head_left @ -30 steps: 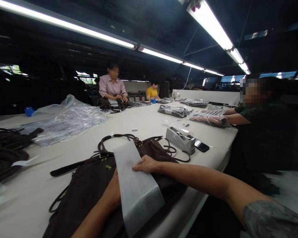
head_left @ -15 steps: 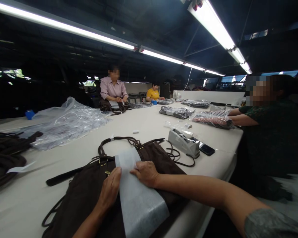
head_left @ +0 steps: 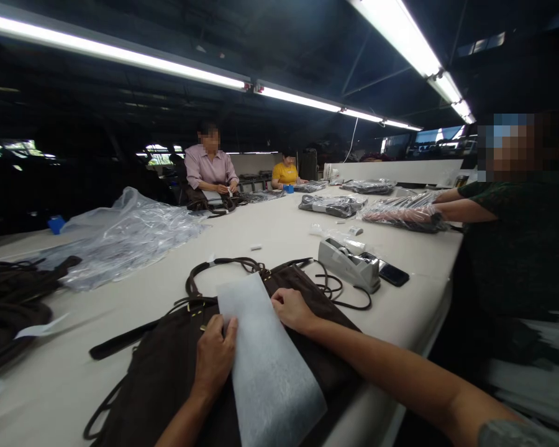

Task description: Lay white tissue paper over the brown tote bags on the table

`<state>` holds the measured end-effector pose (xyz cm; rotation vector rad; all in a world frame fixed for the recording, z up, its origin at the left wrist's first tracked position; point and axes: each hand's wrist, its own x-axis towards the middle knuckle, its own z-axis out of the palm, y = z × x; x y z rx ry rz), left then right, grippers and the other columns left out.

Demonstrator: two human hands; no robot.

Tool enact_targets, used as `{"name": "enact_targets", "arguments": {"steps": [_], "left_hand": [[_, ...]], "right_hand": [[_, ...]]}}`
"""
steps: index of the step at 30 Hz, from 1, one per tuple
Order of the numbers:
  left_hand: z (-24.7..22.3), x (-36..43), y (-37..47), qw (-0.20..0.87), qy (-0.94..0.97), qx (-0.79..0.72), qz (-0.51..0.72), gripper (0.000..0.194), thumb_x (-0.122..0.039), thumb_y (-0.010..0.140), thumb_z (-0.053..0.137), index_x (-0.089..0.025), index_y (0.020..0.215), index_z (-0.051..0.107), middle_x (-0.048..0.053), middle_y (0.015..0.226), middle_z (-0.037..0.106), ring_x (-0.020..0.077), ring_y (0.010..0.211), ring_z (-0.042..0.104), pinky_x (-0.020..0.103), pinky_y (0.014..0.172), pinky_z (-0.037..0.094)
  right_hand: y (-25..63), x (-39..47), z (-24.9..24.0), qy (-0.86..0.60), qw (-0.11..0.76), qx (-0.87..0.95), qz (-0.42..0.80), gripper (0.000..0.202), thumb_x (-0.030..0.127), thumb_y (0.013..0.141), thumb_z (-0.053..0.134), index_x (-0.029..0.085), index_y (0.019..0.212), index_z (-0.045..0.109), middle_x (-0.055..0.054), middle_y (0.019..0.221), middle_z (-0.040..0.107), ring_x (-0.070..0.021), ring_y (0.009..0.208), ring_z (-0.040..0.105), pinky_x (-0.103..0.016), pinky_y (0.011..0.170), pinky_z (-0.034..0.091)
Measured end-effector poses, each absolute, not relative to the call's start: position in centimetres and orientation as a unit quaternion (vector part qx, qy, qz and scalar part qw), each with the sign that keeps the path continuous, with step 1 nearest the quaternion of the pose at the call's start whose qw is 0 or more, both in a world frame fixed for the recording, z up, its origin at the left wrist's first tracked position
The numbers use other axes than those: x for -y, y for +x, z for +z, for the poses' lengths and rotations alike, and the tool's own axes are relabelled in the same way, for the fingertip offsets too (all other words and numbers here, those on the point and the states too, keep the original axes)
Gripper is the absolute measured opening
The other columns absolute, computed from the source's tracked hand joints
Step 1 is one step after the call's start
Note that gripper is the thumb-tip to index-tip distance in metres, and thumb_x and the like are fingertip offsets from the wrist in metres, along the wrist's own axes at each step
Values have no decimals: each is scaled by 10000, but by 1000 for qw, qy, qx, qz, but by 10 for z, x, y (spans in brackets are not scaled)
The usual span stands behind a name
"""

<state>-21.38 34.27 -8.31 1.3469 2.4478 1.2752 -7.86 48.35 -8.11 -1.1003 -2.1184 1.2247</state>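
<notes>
A dark brown handbag [head_left: 163, 372] lies on the table in front of me, its handles and straps spread out on the far side. Across its middle runs a long strip of white sheet [head_left: 272, 360], thin like paper or non-woven lining, with its near end curling up. My left hand [head_left: 215, 351] is closed at the strip's left edge, thumb and forefinger against it. At the right edge my right hand [head_left: 294, 309] pinches the strip with curled fingers. The fingertips of both hands are partly hidden.
A grey tape dispenser [head_left: 349, 264] and a phone [head_left: 389, 270] sit right of the bag. Clear plastic bags [head_left: 135, 230] heap up at left, beside more brown bags [head_left: 13, 316]. Wrapped packs [head_left: 333, 205] lie farther back. A co-worker at right handles a wrapped pack [head_left: 400, 214].
My right hand has shifted from on top of the strip to its right edge. The strip's far end now lies flatter and more fully exposed. The view has moved slightly.
</notes>
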Motion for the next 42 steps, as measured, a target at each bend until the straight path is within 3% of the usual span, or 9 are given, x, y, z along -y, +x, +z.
{"name": "enact_targets", "arguments": {"steps": [3, 5, 11, 15, 22, 27, 35, 38, 42], "left_hand": [[-83, -342, -214, 52, 434, -794, 423, 345, -550, 787, 373, -228, 724, 479, 37, 810, 563, 218, 792, 549, 354, 764, 394], [-82, -341, -214, 63, 427, -791, 433, 363, -564, 775, 387, -224, 748, 512, 41, 836, 584, 224, 814, 556, 356, 775, 398], [-72, -330, -212, 96, 383, -786, 476, 456, -622, 739, 445, -210, 862, 598, 45, 933, 652, 238, 888, 598, 341, 798, 436], [-67, -326, -215, 110, 356, -789, 489, 495, -656, 725, 470, -203, 871, 602, 41, 888, 663, 239, 841, 610, 339, 771, 449], [-77, -336, -228, 170, 349, -799, 458, 543, -655, 641, 527, -170, 851, 652, 72, 832, 700, 285, 810, 629, 358, 709, 459], [-72, -340, -234, 178, 368, -806, 428, 527, -653, 590, 570, -175, 790, 669, 67, 806, 705, 306, 822, 622, 372, 747, 431], [-59, -328, -226, 290, 295, -754, 510, 569, -599, 565, 663, -173, 941, 623, 64, 878, 709, 294, 903, 644, 340, 687, 502], [-56, -327, -220, 332, 254, -708, 569, 495, -539, 612, 642, -197, 961, 566, 32, 858, 699, 238, 838, 654, 320, 681, 525], [-48, -329, -216, 364, 229, -664, 611, 481, -485, 583, 721, -212, 943, 555, -8, 787, 677, 181, 705, 636, 281, 623, 517]], "right_hand": [[-78, -486, -85, -397, 153, 737, 525, 236, 160, 785, 644, 150, 566, 558, 19, 449, 499, -109, 390, 459, -210, 426, 313], [-80, -485, -84, -394, 139, 711, 565, 289, 151, 755, 668, 153, 513, 510, 37, 418, 458, -81, 352, 389, -198, 389, 274], [-83, -474, -81, -370, 199, 652, 630, 202, 151, 767, 656, 135, 601, 542, 61, 501, 494, -49, 431, 383, -160, 431, 297], [-70, -461, -84, -292, 158, 672, 662, 130, 129, 622, 751, 108, 604, 623, 31, 571, 571, -72, 504, 447, -173, 477, 346], [-49, -451, -85, -316, 86, 684, 652, 107, 127, 573, 724, 135, 540, 623, 39, 486, 534, -70, 438, 388, -172, 408, 283], [-49, -450, -91, -332, 108, 665, 661, 124, 90, 547, 730, 130, 533, 613, 35, 497, 555, -74, 454, 410, -171, 417, 287], [-45, -450, -87, -350, 178, 568, 723, 92, 67, 587, 702, 120, 568, 629, 24, 526, 588, -74, 437, 452, -170, 420, 330], [-45, -449, -85, -340, 187, 553, 737, 86, 62, 613, 706, 116, 598, 642, 21, 547, 602, -76, 443, 468, -174, 438, 359], [-45, -451, -79, -358, 200, 525, 746, 133, 24, 688, 647, 109, 594, 608, 26, 501, 556, -74, 414, 432, -180, 413, 305]]}}
